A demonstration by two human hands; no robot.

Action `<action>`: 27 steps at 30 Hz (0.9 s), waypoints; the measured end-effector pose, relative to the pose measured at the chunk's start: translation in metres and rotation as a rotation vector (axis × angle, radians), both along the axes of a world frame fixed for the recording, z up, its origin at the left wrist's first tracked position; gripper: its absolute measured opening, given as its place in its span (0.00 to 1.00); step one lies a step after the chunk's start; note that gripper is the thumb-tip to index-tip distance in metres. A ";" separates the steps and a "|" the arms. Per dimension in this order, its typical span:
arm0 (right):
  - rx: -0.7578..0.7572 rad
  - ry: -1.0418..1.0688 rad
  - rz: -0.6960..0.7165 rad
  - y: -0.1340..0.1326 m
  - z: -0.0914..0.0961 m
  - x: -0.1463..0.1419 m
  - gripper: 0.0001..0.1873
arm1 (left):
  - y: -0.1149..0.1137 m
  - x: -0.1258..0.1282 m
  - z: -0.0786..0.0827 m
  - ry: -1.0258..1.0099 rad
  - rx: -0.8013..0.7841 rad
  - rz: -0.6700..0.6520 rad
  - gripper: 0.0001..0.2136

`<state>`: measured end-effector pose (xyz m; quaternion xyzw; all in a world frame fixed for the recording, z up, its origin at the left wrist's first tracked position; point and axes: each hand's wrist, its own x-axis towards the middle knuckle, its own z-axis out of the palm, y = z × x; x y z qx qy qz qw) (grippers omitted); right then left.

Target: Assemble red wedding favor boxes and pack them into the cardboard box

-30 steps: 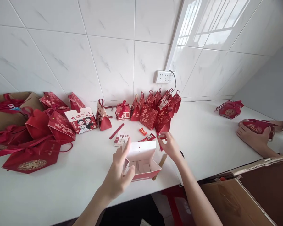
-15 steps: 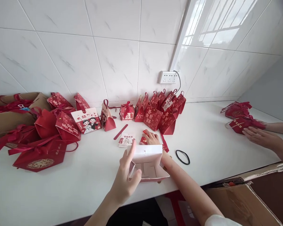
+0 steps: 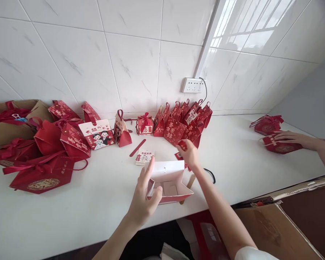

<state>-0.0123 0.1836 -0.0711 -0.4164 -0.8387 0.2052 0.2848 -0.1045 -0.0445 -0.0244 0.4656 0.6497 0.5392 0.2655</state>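
My left hand (image 3: 146, 191) grips the left side of an open candy box (image 3: 165, 167), white inside and red outside, on the table near its front edge. The raised white flap faces me, and the inside looks bare where it shows. Beyond the box, my right hand (image 3: 189, 155) is closed on a small red packet (image 3: 182, 145), mostly hidden by the fingers. Another small red piece (image 3: 178, 156) shows just under that hand. Left of it lies a stack of white printed cards (image 3: 144, 157). A tan strip (image 3: 191, 181) sticks out at the box's right side.
Several finished red boxes (image 3: 174, 130) stand by the wall, and more (image 3: 51, 177) lie at left beside a carton (image 3: 40, 112). A red strip (image 3: 137, 147) and black band (image 3: 211, 176) lie on the table. At right, a co-worker's hand (image 3: 295, 139) rests on a red box (image 3: 281, 147).
My right hand has moved right and lifted from the table with a small red packet. My left hand still holds the box. The co-worker's hand has shifted on the red box.
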 end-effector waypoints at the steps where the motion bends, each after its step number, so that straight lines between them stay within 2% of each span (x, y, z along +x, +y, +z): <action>1: -0.032 -0.007 -0.019 0.000 0.006 0.013 0.13 | 0.000 0.000 0.000 0.008 0.004 0.002 0.31; 4: -0.154 -0.087 0.034 -0.006 0.016 0.049 0.11 | 0.000 0.003 0.000 0.013 0.018 0.026 0.32; 7: -0.219 -0.310 0.157 -0.018 0.017 0.064 0.12 | 0.002 0.005 -0.002 0.001 0.029 0.035 0.32; 9: -0.222 -0.453 0.201 -0.023 0.016 0.061 0.10 | 0.002 0.004 -0.003 -0.021 0.024 0.028 0.33; 12: -0.218 -0.522 0.195 -0.026 0.014 0.048 0.01 | 0.001 0.004 -0.005 0.023 0.031 -0.003 0.34; 16: -0.192 -0.480 0.163 -0.028 0.011 0.034 0.07 | -0.008 0.008 -0.011 0.191 0.096 -0.027 0.37; 20: -0.186 -0.317 0.098 -0.029 0.005 0.035 0.12 | -0.017 0.014 -0.015 0.302 0.165 -0.045 0.39; 23: -0.206 -0.152 0.002 -0.030 0.013 0.047 0.15 | -0.018 0.015 -0.014 0.343 0.186 -0.065 0.40; 25: -0.276 0.157 -0.073 -0.038 0.030 0.056 0.19 | -0.017 0.014 -0.012 0.353 0.198 -0.075 0.40; 27: -0.343 0.663 -0.136 -0.053 0.053 0.063 0.19 | -0.015 0.013 -0.010 0.346 0.207 -0.082 0.41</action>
